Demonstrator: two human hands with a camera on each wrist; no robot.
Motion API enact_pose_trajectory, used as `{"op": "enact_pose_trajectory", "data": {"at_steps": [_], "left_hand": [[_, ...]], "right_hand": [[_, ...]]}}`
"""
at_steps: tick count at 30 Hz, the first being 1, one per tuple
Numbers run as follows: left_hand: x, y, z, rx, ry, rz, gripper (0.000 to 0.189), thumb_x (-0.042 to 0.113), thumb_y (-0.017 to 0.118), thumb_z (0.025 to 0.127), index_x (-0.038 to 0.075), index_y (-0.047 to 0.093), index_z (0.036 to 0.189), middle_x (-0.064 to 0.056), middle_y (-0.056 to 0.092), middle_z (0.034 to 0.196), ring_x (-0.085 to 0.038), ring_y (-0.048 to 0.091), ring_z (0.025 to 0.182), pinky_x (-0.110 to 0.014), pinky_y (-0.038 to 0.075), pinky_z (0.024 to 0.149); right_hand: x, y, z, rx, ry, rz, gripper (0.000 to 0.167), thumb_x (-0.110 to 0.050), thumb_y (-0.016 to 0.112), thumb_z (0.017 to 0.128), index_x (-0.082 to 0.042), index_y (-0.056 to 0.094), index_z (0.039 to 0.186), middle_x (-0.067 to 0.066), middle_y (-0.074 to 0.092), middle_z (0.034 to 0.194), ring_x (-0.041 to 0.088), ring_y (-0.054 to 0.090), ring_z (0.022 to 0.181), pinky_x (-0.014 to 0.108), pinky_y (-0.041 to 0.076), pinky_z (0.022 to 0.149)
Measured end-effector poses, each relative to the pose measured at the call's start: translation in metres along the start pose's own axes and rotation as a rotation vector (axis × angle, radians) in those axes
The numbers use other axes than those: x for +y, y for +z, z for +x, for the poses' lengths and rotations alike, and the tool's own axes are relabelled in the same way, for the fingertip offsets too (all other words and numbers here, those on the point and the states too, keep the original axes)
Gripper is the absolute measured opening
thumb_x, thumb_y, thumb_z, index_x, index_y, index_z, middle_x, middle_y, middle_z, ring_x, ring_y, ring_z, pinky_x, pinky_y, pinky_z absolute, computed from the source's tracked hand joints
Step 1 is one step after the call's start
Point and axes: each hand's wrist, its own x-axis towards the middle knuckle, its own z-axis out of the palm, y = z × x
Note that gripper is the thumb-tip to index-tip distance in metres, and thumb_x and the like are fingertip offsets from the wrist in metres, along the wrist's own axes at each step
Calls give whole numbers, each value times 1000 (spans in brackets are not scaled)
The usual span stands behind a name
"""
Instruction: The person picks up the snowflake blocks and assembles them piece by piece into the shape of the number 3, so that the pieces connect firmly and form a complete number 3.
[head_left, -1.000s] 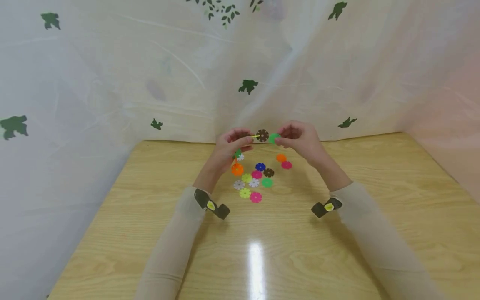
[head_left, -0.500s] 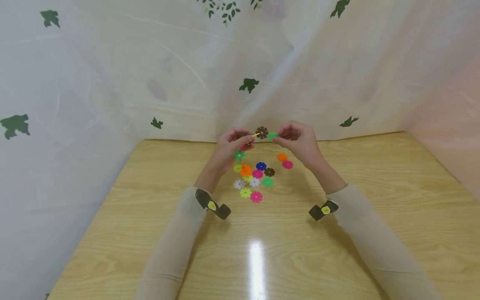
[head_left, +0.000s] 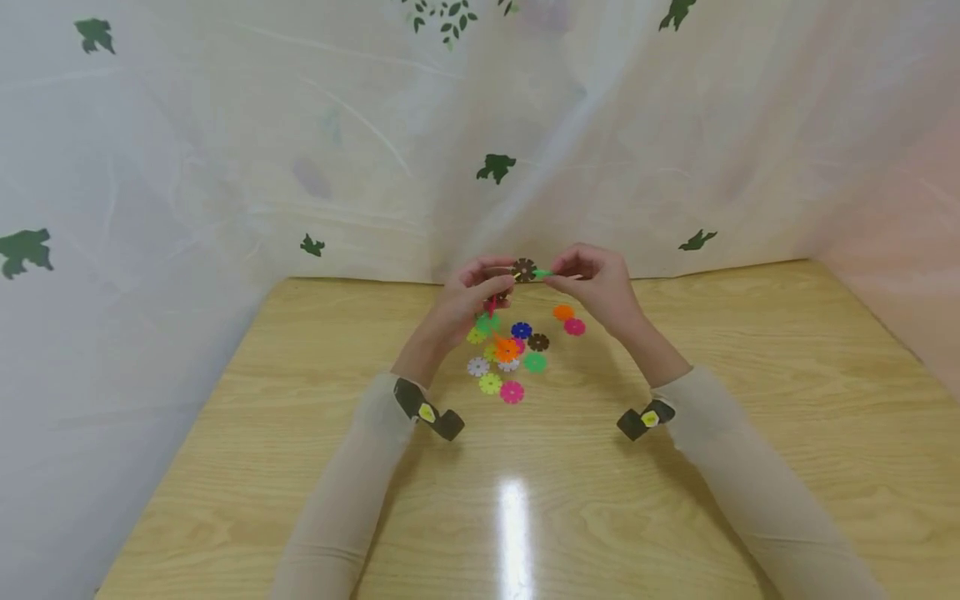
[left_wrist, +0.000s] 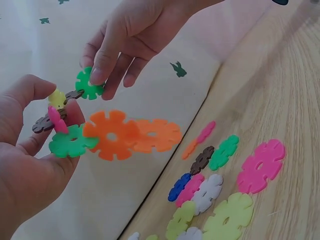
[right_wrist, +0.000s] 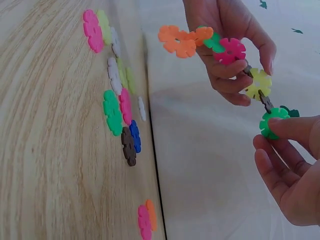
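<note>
1. Pinching the yellow disc (right_wrist: 262,79) of a chain of notched discs, the left grip (head_left: 465,304) has its thumb and fingers together on it, raised above the desk (head_left: 585,517).
2. The right grip (head_left: 600,279) is clamped on the end green disc (left_wrist: 85,87), thumb pressed against its face; it faces the left grip and is near it.
3. Between the two grips is the upper brown disc (head_left: 528,264), joined to the yellow disc on the left grip's side. The end green disc meets its other edge; whether it is slotted in cannot be told.
4. On the other side of the left grip, the chain runs downward through the lower brown disc (left_wrist: 42,123), the pink disc (left_wrist: 56,119) and the hanging green disc (left_wrist: 67,146) to two orange discs (left_wrist: 100,141), which hang tilted above the desk.
5. Below the right grip, a loose orange disc (head_left: 563,312) and a loose pink disc (head_left: 574,327) lie just beside each other.
6. Below and between both grips, the desk carries a blue disc (head_left: 521,331), a loose brown disc (head_left: 538,342), a loose green disc (head_left: 536,362) and several white, yellow and pink ones, some partly hidden by the chain.
7. Behind both grips hangs a pale curtain (head_left: 405,192) with dark green bird shapes.
</note>
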Motion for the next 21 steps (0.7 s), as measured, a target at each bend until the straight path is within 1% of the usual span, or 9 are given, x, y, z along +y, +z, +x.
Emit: {"op": "enact_pose_trajectory", "data": {"at_steps": [3,5,8,10,13,17,21], "left_hand": [[0,2,-1,-12,-16,5,32,6,58,102,3,57,134,-4,63,101,-14,59,83,-17,52,68],[0,2,-1,-11,-17,0,30,5,57,102,3,58,132,-2,65,97,-14,59,82,-17,54,69],[-1,3,-1,-8,-17,-13,23,2,57,101,3,60,124,-2,67,93,-14,61,81,-19,57,72],[-2,4,0,-4,-21,-9,18,1,58,101,4,61,118,-2,67,92,-14,61,78,-20,58,71],[-4,5,0,3,-32,0,13,0,58,100,6,61,110,-4,67,92,-14,62,73,-20,59,70],[-6,5,1,1,-40,-4,13,-2,58,99,7,59,108,-6,66,92,-13,64,72,-21,60,68],[-6,4,0,-25,-40,-7,13,-2,57,99,7,57,108,-7,68,92,-13,67,75,-22,61,68]], "right_hand": [[1,0,0,-13,-5,-19,13,-3,78,89,6,70,93,-5,70,85,4,68,79,17,59,71],[1,1,0,-24,-8,-31,12,-3,78,89,5,70,93,-1,71,86,4,69,80,17,60,71],[1,2,0,-54,-16,-44,9,-2,77,89,3,72,93,7,71,90,4,69,81,17,60,73],[1,3,0,-80,-20,-41,7,-2,76,89,3,72,93,13,71,93,5,69,83,18,60,74],[0,5,0,-107,-21,-39,7,-1,76,90,4,72,93,17,71,95,5,68,84,19,60,74],[0,6,0,-113,-24,-57,5,0,76,89,2,73,92,18,71,96,6,68,85,18,60,74],[0,5,-1,-118,-36,-68,4,0,76,89,2,74,92,19,72,97,7,67,86,18,60,76]]}}
